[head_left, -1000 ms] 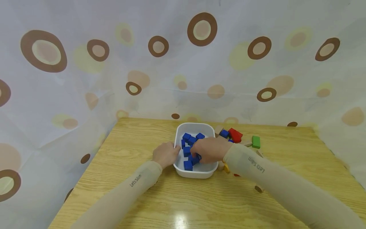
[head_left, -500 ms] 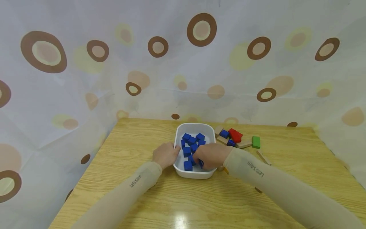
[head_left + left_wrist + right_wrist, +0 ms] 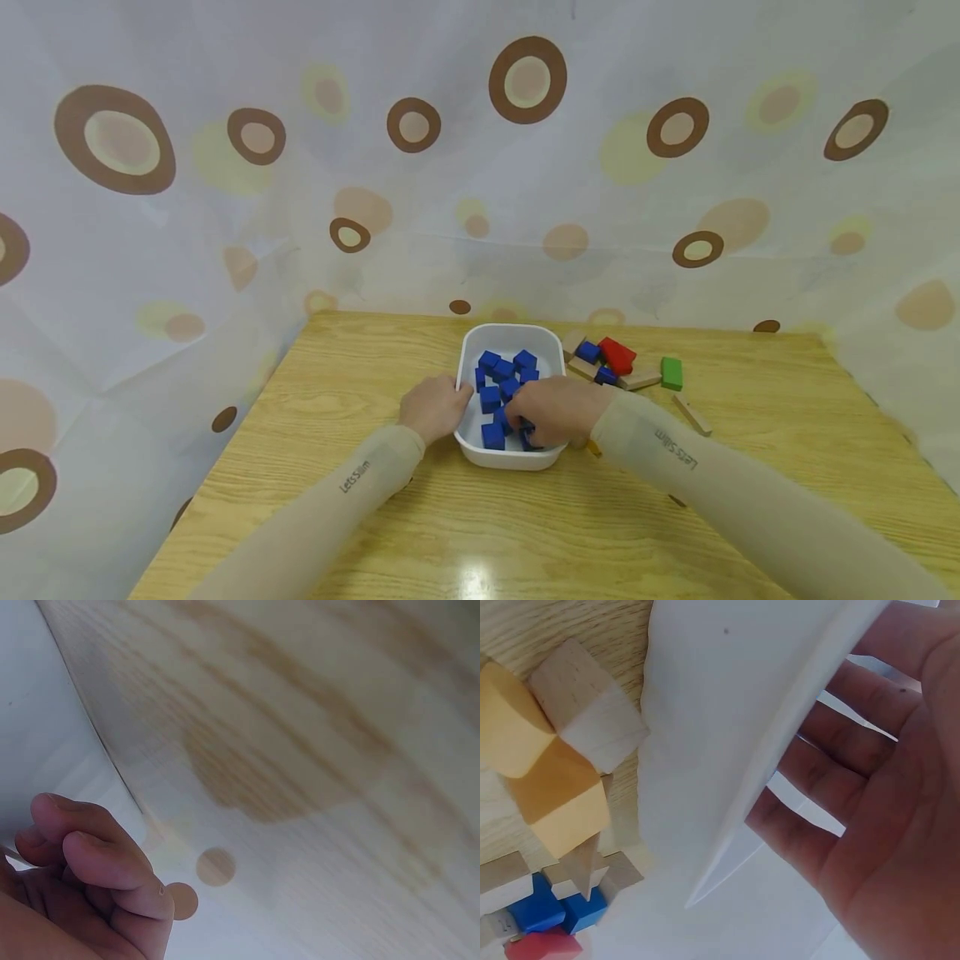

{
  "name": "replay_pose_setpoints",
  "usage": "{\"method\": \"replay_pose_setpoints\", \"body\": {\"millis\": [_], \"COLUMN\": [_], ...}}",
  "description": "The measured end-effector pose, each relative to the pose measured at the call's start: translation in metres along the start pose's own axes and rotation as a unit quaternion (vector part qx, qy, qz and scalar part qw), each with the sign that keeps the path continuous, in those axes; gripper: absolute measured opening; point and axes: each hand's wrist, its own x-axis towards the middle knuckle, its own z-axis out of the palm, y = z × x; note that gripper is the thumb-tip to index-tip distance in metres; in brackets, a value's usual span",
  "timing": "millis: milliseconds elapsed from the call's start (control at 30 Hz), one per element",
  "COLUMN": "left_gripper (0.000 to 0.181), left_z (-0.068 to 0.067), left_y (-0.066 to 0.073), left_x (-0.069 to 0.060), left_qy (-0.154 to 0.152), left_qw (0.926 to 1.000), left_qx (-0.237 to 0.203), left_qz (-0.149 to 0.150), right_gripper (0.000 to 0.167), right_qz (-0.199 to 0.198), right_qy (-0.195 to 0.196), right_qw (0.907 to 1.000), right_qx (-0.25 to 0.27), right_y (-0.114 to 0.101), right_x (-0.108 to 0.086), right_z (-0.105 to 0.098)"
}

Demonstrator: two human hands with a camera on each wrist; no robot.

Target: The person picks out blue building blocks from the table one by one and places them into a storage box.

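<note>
A white plastic tub (image 3: 510, 459) stands on the table with several blue cube blocks (image 3: 490, 398) inside. My left hand (image 3: 437, 407) grips the tub's left wall, thumb over the rim; the left wrist view shows curled fingers (image 3: 112, 859) against the outer side. Over the right rim reaches my right hand (image 3: 555, 408), its fingers down in the tub's front right part. It pinches a blue block (image 3: 530, 439) low near the tub floor, partly covered by the hand. From the right wrist, the fingertips are hidden behind the rim (image 3: 780, 742).
Right of the tub lie loose blocks: red (image 3: 617, 356), green (image 3: 672, 373), blue (image 3: 589, 352) and plain wooden strips (image 3: 692, 414). Yellow blocks (image 3: 562, 795) and a wooden block (image 3: 589, 705) sit close beside the tub's right wall. A patterned curtain (image 3: 480, 208) hangs behind the table.
My right hand has moved slightly right and toward the tub's near end, with the blue block lowered there. The left hand and the tub have stayed in place.
</note>
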Motion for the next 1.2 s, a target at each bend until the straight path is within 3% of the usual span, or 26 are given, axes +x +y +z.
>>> {"method": "replay_pose_setpoints", "body": {"millis": [133,267,400,633,1000,1200], "left_gripper": [0.041,0.041,0.041,0.04,0.041,0.041], "left_z": [0.0,0.001,0.001,0.002,0.0,-0.002], "left_y": [-0.001,-0.001,-0.001,-0.001,0.001,0.003], "left_x": [0.0,0.0,0.0,0.002,0.0,-0.001], "left_qy": [-0.003,-0.002,-0.001,-0.002,0.002,0.006], "left_qw": [1.0,1.0,0.9999,0.9999,1.0,0.9999], "left_qx": [-0.004,-0.007,-0.01,-0.01,0.006,0.014], "left_qz": [-0.004,-0.005,-0.008,-0.013,-0.007,-0.001], "right_gripper": [0.02,0.019,0.025,0.031,0.022,0.022], "right_qz": [-0.017,-0.031,-0.02,0.021,-0.005,0.034], "right_qy": [0.037,0.097,0.143,0.171,0.243,0.218], "right_qw": [0.9991,0.9948,0.9895,0.984,0.9698,0.9737], "right_qx": [0.01,0.005,0.006,0.043,0.022,0.058], "right_y": [0.007,0.016,0.025,0.044,0.096,0.126], "right_x": [-0.004,-0.013,-0.024,-0.04,-0.039,-0.042], "right_z": [0.0,-0.004,-0.008,-0.013,-0.007,-0.008]}}
